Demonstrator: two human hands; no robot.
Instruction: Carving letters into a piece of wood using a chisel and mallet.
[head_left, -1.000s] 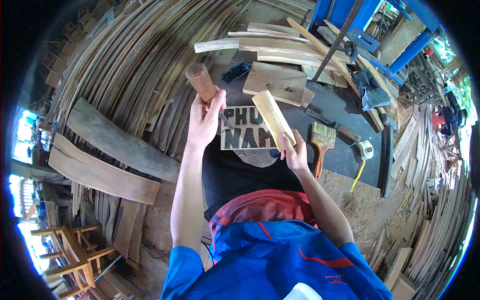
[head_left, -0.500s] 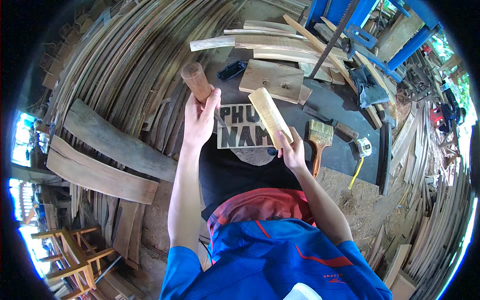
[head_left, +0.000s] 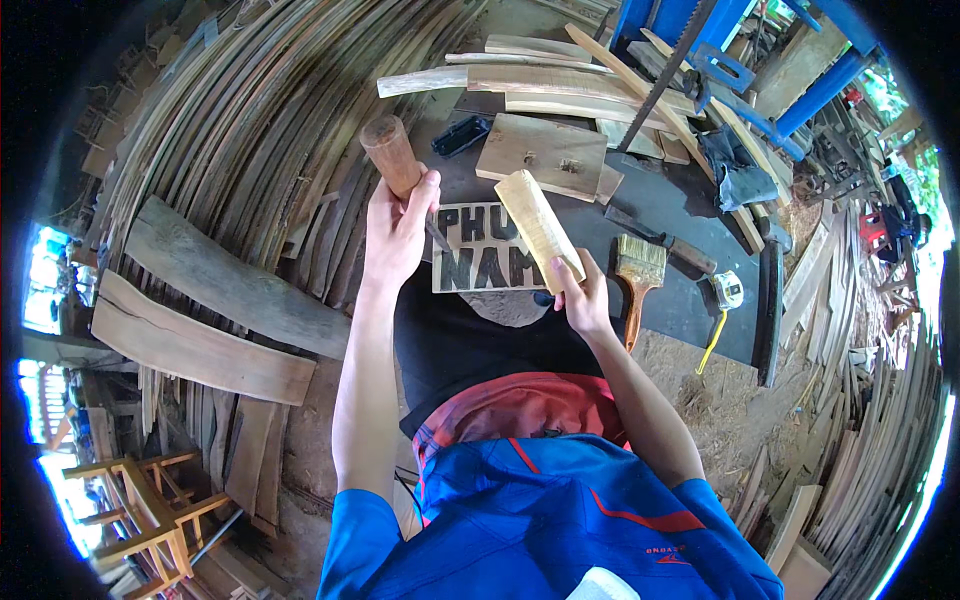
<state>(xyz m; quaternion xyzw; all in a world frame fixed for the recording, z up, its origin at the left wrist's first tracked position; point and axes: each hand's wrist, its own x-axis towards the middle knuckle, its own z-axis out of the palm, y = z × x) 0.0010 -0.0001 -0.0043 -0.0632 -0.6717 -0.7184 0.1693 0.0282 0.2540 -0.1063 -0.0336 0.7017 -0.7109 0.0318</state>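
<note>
My left hand (head_left: pixel 398 225) is closed round the round wooden handle (head_left: pixel 390 155) of a chisel, whose narrow metal blade (head_left: pixel 440 237) reaches down onto the left part of a pale wooden board (head_left: pixel 470 288) with big dark letters. My right hand (head_left: pixel 582 290) grips the lower end of a light rectangular wooden block (head_left: pixel 530 215), held slanted over the board's right part. The board lies at the near edge of a dark work surface (head_left: pixel 730 320), above my lap. Whether the blade's tip touches the wood is hard to tell.
Right of the board lie a brush (head_left: pixel 642 265), a knife-like tool (head_left: pixel 685 255), a tape measure (head_left: pixel 727 290) and a long bar (head_left: pixel 768 310). Behind are a holed plank (head_left: pixel 540 150), a black object (head_left: pixel 460 135), strips and blue machinery (head_left: pixel 820 100). Stacked timber (head_left: pixel 220 120) fills the left; a wooden stool (head_left: pixel 145 510) lies lower left.
The whole view has shifted slightly, with the scene sitting a little higher and further left. Both hands keep their grips and nearly the same places over the board.
</note>
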